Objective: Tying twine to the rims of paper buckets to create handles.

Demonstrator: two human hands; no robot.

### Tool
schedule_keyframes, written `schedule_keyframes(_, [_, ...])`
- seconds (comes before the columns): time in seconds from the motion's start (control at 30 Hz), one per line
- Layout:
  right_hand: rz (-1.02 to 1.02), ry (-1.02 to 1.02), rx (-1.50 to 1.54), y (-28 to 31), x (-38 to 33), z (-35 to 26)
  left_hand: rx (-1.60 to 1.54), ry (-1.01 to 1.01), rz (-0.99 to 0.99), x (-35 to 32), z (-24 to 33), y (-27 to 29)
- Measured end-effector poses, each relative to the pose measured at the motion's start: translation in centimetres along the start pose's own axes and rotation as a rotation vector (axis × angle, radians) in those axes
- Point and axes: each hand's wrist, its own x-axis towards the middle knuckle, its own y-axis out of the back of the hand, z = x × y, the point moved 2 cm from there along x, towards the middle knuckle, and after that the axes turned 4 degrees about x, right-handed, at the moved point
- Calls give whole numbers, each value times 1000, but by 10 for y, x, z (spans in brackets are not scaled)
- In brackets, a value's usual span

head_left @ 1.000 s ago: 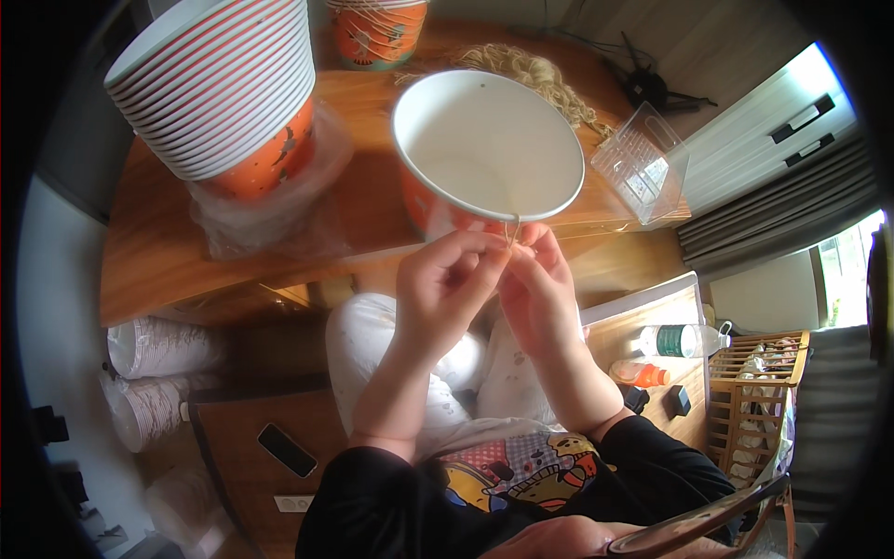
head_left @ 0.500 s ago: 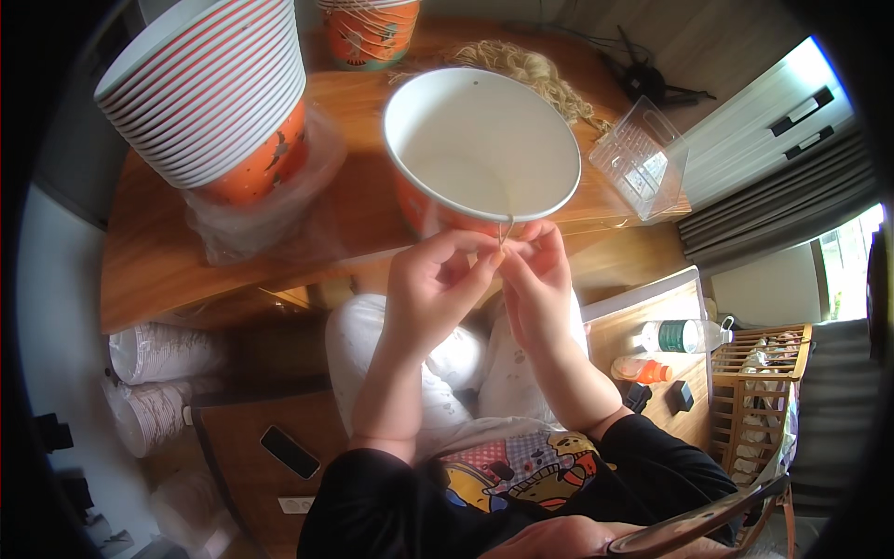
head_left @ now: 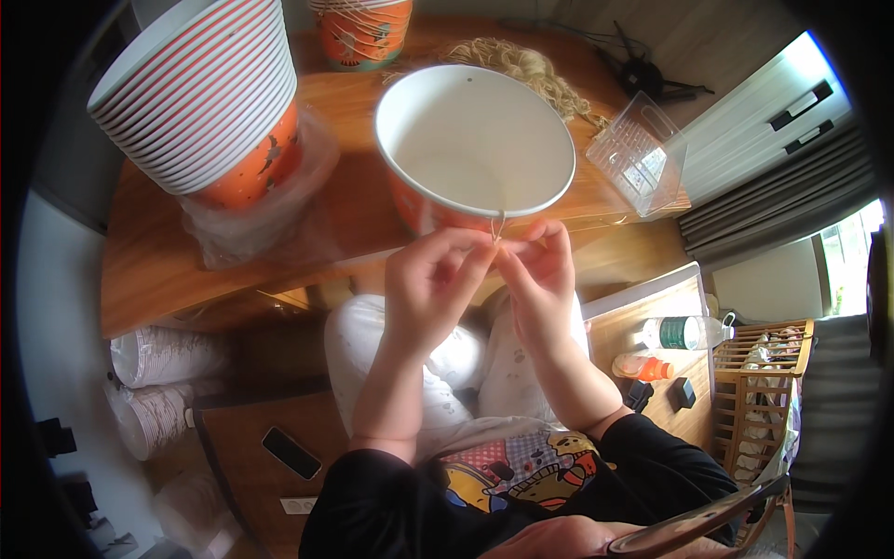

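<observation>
A large paper bucket [head_left: 428, 130], white inside and orange outside, stands at the near edge of the wooden table in front of me. A small dark dot, maybe a hole, shows on its far inner wall. From its near rim comes a thin beige cord [head_left: 498, 224]. My left hand [head_left: 428, 279] pinches the cord between thumb and forefinger, just below the rim. Right beside it, my right hand [head_left: 538, 279] pinches the same cord, its other fingers curled. The thumbs nearly meet. The cord's ends are too small to make out.
On the table [head_left: 340, 214] stand a tall stack of nested buckets [head_left: 200, 102] in plastic film, a smaller stack [head_left: 368, 33], a beige cord bundle [head_left: 521, 65] and a clear plastic bin [head_left: 643, 149]. Bottles [head_left: 684, 333] stand at right; a phone [head_left: 291, 454] lies lower left.
The view has shifted slightly, so the bucket and the stacks sit a little further left. Both hands keep their pinch on the cord; the fingers have moved only slightly.
</observation>
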Motion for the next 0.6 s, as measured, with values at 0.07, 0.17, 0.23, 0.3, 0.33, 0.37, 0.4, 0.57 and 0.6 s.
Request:
schedule_keyframes(0.07, [-4,2,-9,0,-1,-1,33,-20,-1,1,3,-3])
schedule_keyframes(0.17, [8,-2,-3,0,-1,-2,65,-41,5,3,4,-5])
schedule_keyframes(0.23, [1,6,-49,3,0,-3,65,-42,12,4,5,-5])
schedule_keyframes(0.3, [1,15,-58,3,1,-4,82,-54,-10,4,5,-4])
schedule_keyframes(0.33, [2,23,-67,3,1,-5,82,-55,-10,3,4,-3])
schedule_keyframes(0.37, [1,23,-67,3,1,-6,53,-19,-21,2,2,-3])
schedule_keyframes(0.4, [-4,33,-100,2,1,-7,25,16,-32,2,1,-2])
schedule_keyframes(0.57, [6,154,-291,5,0,-12,38,10,-35,2,2,-4])
schedule_keyframes(0.6, [30,202,-342,6,0,-15,38,23,-40,3,2,-4])
